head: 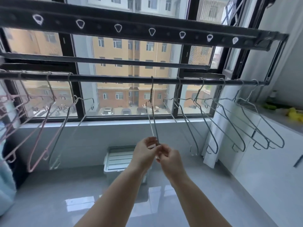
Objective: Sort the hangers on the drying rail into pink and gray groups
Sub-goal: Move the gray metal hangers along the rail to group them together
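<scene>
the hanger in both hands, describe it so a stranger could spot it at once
Follow the dark drying rail to the middle of the window. A gray hanger hangs there alone, gaps on both sides. Only it shows edge-on, and the left hand and right hand pinch its bottom end.

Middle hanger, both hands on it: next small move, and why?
Probably slide the middle hanger right along the rail: it looks gray, both the left hand and right hand grip its lower end, and the gray hangers hang to the right.
</scene>
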Motion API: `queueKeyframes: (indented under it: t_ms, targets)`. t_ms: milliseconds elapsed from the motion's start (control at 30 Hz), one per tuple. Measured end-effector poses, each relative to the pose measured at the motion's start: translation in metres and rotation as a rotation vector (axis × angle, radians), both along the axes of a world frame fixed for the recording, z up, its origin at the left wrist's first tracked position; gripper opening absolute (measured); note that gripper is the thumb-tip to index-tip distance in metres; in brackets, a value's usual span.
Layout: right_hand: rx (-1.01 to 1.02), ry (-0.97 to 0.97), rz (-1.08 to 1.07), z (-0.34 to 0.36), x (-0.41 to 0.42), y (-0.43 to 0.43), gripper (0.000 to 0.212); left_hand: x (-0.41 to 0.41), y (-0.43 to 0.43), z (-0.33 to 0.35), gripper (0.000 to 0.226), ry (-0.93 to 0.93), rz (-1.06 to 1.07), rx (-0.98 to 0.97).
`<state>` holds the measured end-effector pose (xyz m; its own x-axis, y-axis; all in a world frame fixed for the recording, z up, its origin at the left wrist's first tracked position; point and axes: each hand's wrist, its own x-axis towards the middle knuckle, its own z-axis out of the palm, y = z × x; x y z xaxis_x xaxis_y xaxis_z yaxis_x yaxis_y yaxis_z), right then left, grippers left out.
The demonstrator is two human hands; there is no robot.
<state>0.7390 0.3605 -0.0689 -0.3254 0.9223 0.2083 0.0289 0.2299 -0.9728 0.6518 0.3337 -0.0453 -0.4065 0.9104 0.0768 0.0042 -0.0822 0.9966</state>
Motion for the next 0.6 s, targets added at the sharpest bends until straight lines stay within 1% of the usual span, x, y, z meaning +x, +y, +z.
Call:
queueKeyframes:
  t_ms: [100, 133, 200, 267, 300, 333, 367, 433, 533, 600]
  targets:
    - [-0.073, 0.008, -0.171, -0.004, -0.006, -0.004, 0.022, -0.017, -0.015, 0.002, 0.046, 0.178, -0.020, -0.005]
    - [-0.075, -0.019, -0.244, -0.006, -0.009, -0.006, 0.025, -0.027, -0.022, 0.005, 0.047, 0.235, -0.006, 0.004]
    - [-0.043, -0.130, -0.419, -0.010, -0.014, -0.010, 0.042, -0.052, -0.036, 0.013, 0.048, 0.336, 0.042, 0.047]
    - [0.071, -0.209, -0.589, -0.007, -0.033, -0.024, 0.053, -0.088, -0.054, 0.023, 0.049, 0.463, 0.147, 0.102]
    - [0.165, -0.204, -0.640, -0.004, -0.040, -0.031, 0.053, -0.100, -0.060, 0.028, 0.048, 0.531, 0.215, 0.127]
    - [0.257, -0.184, -0.637, -0.001, -0.055, -0.041, 0.050, -0.118, -0.068, 0.031, 0.049, 0.595, 0.293, 0.147]
    - [0.327, -0.173, -0.585, 0.003, -0.073, -0.051, 0.047, -0.135, -0.075, 0.033, 0.049, 0.649, 0.360, 0.154]
    - [0.379, -0.188, -0.365, 0.007, -0.110, -0.070, 0.040, -0.167, -0.085, 0.034, 0.050, 0.710, 0.435, 0.112]
    - [0.312, -0.293, 0.001, 0.009, -0.164, -0.088, 0.041, -0.200, -0.091, 0.029, 0.046, 0.752, 0.420, -0.012]
    - [0.208, -0.382, 0.157, 0.007, -0.196, -0.092, 0.047, -0.213, -0.091, 0.024, 0.042, 0.776, 0.378, -0.106]
